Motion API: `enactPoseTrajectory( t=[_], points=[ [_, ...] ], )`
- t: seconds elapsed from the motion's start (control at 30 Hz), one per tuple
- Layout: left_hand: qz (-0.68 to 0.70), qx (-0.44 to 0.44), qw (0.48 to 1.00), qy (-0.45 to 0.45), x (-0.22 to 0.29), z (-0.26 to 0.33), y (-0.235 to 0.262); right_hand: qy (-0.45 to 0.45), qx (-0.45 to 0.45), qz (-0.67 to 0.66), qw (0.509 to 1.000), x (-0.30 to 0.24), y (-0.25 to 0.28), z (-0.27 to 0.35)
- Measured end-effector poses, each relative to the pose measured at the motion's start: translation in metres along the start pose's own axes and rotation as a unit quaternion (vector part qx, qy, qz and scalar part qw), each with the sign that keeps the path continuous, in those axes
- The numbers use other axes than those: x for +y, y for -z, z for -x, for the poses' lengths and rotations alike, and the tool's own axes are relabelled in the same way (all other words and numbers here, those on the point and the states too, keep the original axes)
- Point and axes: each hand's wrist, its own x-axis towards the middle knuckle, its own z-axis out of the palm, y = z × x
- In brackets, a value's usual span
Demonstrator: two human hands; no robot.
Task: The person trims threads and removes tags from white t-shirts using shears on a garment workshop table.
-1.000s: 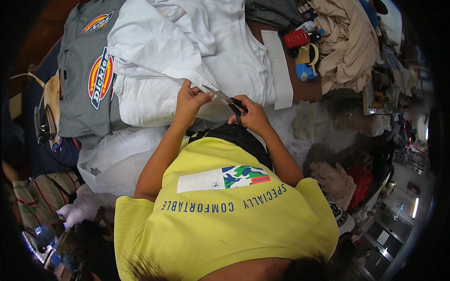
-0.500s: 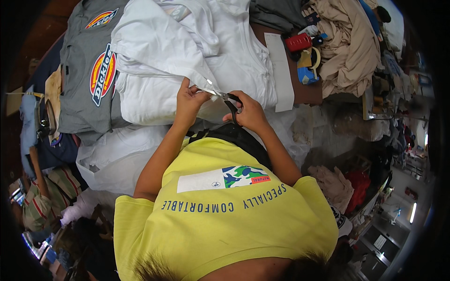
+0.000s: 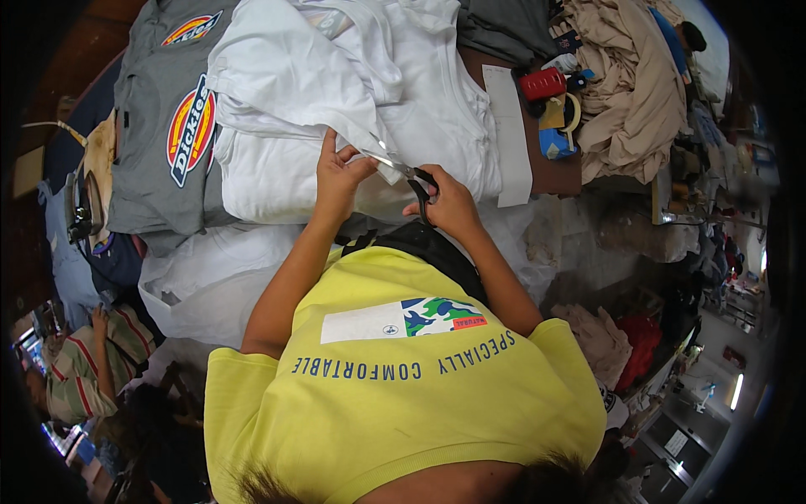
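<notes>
- From the head view, I see the white garment [image 3: 290, 80] lying mid-scene over white clothes [image 3: 277, 191] on the counter [image 3: 556, 172].
- Left hand [image 3: 339, 178]: fingers seem to pinch the garment's near right corner.
- Right hand [image 3: 451, 203]: fingers curl round the handles of the scissors [image 3: 411, 172], blades at that corner.
- Trimming looks in hand; another snip would call for taut cloth and left fingers clear.

The person wears a bright yellow short-sleeved top [image 3: 403, 416] with a ribbed neckband [image 3: 437, 470]. A white strip [image 3: 361, 324], a blue-green-white camouflage block [image 3: 430, 317] with an orange-red corner, and curved dark lettering [image 3: 357, 369] mark it. The black garment [image 3: 445, 262] below may be trousers. The left hand [image 3: 338, 178] and right hand [image 3: 453, 207] are bare.
</notes>
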Motion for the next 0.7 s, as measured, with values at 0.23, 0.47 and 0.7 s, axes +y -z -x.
enactPoseTrajectory(
  t=[0.23, 0.47, 0.7],
  points=[
    [-0.006, -0.008, 1.0, -0.005, -0.001, -0.003, 0.003, -0.011, -0.029, -0.002, 1.0, -0.011, 0.004, -0.012],
    [0.014, 0.02, 1.0, 0.011, 0.012, -0.009, -0.001, -0.061, -0.037, -0.003, 0.997, 0.014, -0.003, -0.003],
    [0.022, 0.0, 1.0, -0.013, 0.004, -0.014, 0.006, 0.012, 0.011, 0.035, 0.999, -0.022, 0.003, -0.018]
  ],
)
